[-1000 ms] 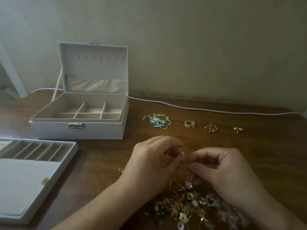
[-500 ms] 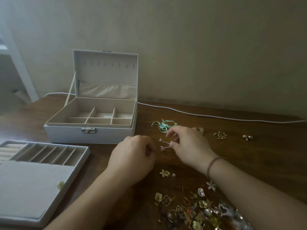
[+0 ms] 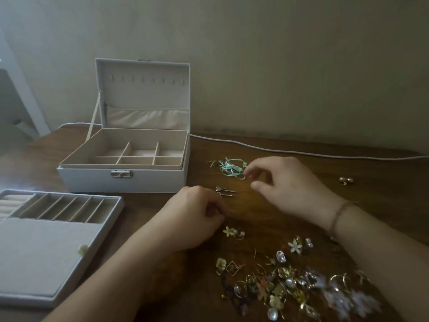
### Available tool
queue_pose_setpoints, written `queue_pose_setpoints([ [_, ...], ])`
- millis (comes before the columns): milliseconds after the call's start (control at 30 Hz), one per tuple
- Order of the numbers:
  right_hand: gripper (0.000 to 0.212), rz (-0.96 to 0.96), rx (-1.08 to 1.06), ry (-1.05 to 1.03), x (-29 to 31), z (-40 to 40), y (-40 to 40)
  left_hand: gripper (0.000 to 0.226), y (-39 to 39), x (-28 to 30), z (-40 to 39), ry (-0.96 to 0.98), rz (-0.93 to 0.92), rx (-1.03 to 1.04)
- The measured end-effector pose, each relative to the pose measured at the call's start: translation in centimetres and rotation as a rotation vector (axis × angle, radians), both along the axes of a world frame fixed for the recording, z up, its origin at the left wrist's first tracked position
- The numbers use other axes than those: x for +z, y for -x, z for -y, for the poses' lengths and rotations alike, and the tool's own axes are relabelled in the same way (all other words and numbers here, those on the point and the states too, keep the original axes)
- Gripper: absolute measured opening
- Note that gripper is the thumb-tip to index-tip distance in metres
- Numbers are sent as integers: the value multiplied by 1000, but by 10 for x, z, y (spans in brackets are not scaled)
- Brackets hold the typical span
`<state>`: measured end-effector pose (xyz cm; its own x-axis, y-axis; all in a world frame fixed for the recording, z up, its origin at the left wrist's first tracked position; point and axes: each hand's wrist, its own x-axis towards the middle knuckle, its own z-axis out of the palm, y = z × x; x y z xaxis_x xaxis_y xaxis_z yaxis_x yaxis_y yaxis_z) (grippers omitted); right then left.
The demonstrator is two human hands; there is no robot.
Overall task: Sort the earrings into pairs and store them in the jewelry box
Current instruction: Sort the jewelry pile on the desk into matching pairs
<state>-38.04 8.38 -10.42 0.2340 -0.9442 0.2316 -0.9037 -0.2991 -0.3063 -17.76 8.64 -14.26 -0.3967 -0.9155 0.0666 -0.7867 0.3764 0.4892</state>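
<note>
Left hand: lay on the wooden table, fingers curled in tight; could not tell whether anything was pinched inside. Just beyond its knuckles: two silver stud earrings, lying side by side, posts pointing right, touched by neither hand. Right hand: hovered to the right of the studs, thumb and forefinger apart, empty, fingertips just beside a tangle of mint-green earrings. Right of that hand, well apart: a small pearl pair. Between the two wrists, near the left one: a yellow flower earring with pearls. Nearer the body, under the right forearm: a mixed heap of earrings, gold, pearl and white flower pieces, blurred at its right end. Beyond the left hand: white jewelry box, lid up, six beige compartments, all bare. Left of the left forearm: its lift-out tray, slots bare, one small pale piece on the flat pad.
</note>
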Motion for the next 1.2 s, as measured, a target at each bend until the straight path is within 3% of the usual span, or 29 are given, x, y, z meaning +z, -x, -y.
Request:
queue_pose_setpoints([
  [167,23,55,48,-90,-6,-57,18,23,3,0,-1,-93,59,-119],
  [467,34,-90,207,-83,-22,-76,5,7,-2,6,-2,-143,60,-108],
  [700,41,-220,346,0,-34,-91,-31,9,-15,16,-2,-184,-111,-32],
  [867,19,-192,430,-7,-42,-93,-28,10,-27,24,-2,-357,-383,-29],
  [1067,18,-206,456,12,-42,-94,-21,16,-27,19,0,-429,-494,-113],
  [1133,21,-184,430,14,-41,-93,-17,20,-27,18,0,-423,-502,-136],
  [1200,28,-45,330,9,-34,-94,-14,20,-24,18,-1,-406,-536,-165],
])
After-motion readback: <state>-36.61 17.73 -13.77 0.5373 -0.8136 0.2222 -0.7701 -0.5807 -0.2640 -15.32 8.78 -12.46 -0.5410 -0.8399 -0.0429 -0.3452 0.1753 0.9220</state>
